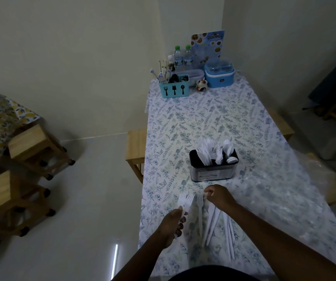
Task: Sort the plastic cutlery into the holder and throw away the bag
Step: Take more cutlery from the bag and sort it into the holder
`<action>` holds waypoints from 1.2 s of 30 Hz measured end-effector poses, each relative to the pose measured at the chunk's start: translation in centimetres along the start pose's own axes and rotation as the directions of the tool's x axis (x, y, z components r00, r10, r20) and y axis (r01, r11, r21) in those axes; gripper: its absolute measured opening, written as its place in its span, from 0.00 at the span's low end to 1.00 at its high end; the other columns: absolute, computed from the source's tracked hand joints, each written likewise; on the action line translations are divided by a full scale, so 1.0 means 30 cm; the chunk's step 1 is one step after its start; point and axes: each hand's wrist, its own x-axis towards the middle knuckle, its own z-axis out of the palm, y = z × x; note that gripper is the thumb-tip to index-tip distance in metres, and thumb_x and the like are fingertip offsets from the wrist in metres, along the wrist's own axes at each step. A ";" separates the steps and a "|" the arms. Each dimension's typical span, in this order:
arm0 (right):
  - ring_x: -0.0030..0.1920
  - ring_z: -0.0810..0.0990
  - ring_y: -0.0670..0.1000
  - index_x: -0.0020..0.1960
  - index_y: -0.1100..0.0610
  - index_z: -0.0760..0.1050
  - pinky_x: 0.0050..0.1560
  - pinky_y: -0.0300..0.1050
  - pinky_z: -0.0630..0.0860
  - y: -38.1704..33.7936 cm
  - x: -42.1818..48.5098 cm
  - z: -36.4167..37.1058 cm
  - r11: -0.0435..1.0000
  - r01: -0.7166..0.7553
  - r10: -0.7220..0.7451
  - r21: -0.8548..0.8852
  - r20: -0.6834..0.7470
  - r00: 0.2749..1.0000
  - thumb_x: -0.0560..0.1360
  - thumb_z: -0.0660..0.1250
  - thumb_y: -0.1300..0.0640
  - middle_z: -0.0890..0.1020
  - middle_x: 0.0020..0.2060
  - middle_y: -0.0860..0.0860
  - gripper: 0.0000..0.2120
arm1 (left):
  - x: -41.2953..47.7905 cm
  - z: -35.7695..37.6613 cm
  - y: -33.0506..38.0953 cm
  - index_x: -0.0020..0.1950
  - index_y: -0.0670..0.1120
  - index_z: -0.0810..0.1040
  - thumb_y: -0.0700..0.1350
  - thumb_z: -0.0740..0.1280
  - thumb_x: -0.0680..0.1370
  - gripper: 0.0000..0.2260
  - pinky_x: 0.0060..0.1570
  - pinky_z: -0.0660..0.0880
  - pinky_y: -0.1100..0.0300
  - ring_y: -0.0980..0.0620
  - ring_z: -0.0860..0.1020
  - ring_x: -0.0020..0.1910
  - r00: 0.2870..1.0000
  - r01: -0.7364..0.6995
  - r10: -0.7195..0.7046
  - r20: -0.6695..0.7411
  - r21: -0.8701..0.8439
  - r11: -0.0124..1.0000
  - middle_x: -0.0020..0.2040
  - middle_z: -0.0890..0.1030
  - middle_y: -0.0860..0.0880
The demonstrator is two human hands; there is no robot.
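- Left hand (173,222): fingers are curling round the handles of a bundle of forks (185,200) and gripping them. The tines are fanning out beyond the fingertips and pointing away from the person, toward the holder. The bundle's long axis is running near-to-far and leaning slightly right.
- Single fork (200,201): lying flat on the tabletop (193,122) between the two sets of fingers, tines pointing away and handle trailing back toward the person.
- Right hand (219,196): fingers are curling in, with the tips pinching the far end of one white piece just right of the single fork. Blur is hiding which kind it is.
- Loose cutlery (227,226): lying under and behind the right fingers in a shallow fan, long axes running near-to-far. These pieces are waiting to be sorted.
- Holder (213,169): standing beyond both sets of fingertips, near them but apart. White pieces are standing upright in its compartments with heads up, forks in the middle and spoons on the right. Judged part-filled, so sorting is well under way but unfinished.
- Bag (297,191): clear plastic, lying crumpled well right of the right fingers and overhanging the tabletop edge. It is not yet thrown away.
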 end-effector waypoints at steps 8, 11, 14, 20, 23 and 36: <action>0.45 0.76 0.52 0.41 0.51 0.73 0.43 0.42 0.71 -0.052 0.045 0.088 0.976 0.032 -0.014 -0.217 0.085 0.996 0.70 0.71 0.58 0.73 0.43 0.49 0.07 | -0.023 -0.075 -0.010 0.51 0.40 0.74 0.49 0.60 0.82 0.12 0.29 0.63 0.63 0.54 0.66 0.30 0.998 -0.049 0.050 0.039 -0.006 0.999 0.35 0.71 0.48; 0.40 0.79 0.50 0.33 0.53 0.74 0.34 0.36 0.72 -0.037 0.050 0.096 0.992 -0.018 0.030 -0.126 0.091 0.995 0.71 0.67 0.63 0.79 0.35 0.46 0.10 | -0.021 -0.095 -0.018 0.48 0.41 0.74 0.50 0.60 0.82 0.12 0.31 0.65 0.62 0.54 0.69 0.30 0.997 -0.054 0.055 0.059 -0.017 0.998 0.35 0.73 0.49; 0.40 0.81 0.52 0.33 0.56 0.76 0.43 0.50 0.80 -0.005 0.040 0.086 0.997 -0.022 0.028 -0.067 0.084 0.996 0.71 0.66 0.65 0.82 0.37 0.52 0.09 | -0.004 -0.104 -0.027 0.47 0.42 0.75 0.52 0.59 0.82 0.14 0.27 0.63 0.64 0.55 0.66 0.27 0.998 -0.057 0.056 0.009 0.050 0.997 0.31 0.71 0.51; 0.40 0.79 0.50 0.37 0.55 0.77 0.41 0.43 0.74 -0.044 0.014 0.010 0.997 -0.018 0.009 0.078 0.112 0.994 0.71 0.72 0.59 0.82 0.39 0.56 0.06 | 0.016 -0.081 -0.028 0.49 0.42 0.74 0.52 0.58 0.82 0.13 0.33 0.67 0.61 0.52 0.71 0.37 0.998 -0.041 0.035 0.044 0.155 0.987 0.44 0.76 0.46; 0.37 0.78 0.48 0.41 0.59 0.79 0.38 0.40 0.73 -0.070 -0.003 -0.040 0.984 -0.019 -0.003 0.179 0.122 0.993 0.71 0.72 0.59 0.82 0.36 0.53 0.04 | 0.022 -0.052 -0.012 0.47 0.43 0.76 0.50 0.61 0.81 0.12 0.42 0.73 0.57 0.47 0.76 0.42 0.993 0.017 -0.027 0.118 0.085 0.996 0.44 0.79 0.43; 0.40 0.78 0.48 0.47 0.55 0.78 0.39 0.38 0.73 -0.113 -0.044 -0.244 0.965 -0.007 0.010 0.261 -0.012 1.000 0.70 0.73 0.57 0.81 0.40 0.52 0.06 | -0.003 0.129 0.119 0.53 0.42 0.73 0.55 0.57 0.82 0.16 0.23 0.57 0.64 0.56 0.59 0.25 0.962 0.008 0.002 0.271 -0.035 0.999 0.31 0.68 0.51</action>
